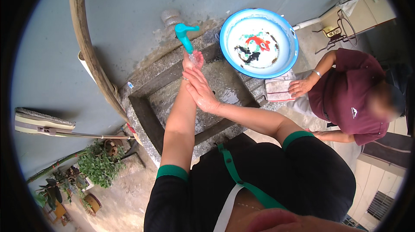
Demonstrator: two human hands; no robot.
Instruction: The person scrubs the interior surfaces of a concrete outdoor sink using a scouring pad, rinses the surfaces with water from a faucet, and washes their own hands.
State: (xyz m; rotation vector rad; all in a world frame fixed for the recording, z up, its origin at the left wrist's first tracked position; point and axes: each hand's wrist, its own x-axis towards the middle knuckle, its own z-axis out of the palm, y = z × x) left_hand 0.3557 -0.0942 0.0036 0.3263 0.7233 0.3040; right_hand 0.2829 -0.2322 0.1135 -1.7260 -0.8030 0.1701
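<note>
My left hand (194, 59) is palm up under the turquoise tap (184, 35), its fingers loosely curled. Water runs from the spout onto the palm and fingers. My right hand (202, 94) lies flat across the left wrist, its fingers stretched out and a ring on one of them. It looks wet, and it holds no object. Both hands are above a rectangular stone sink (142, 115) with wet, shiny patches on its floor. To the right, a white enamel basin (228, 39) with a blue rim and a painted goldfish design sits at the sink's edge.
At the right, a person in a maroon shirt (343, 82) rests a hand on a folded cloth (279, 90) below the basin. A bent wooden pole (87, 42) leans against the grey wall (136, 5). Potted plants (100, 164) stand at lower left. A metal rack (340, 31) is at upper right.
</note>
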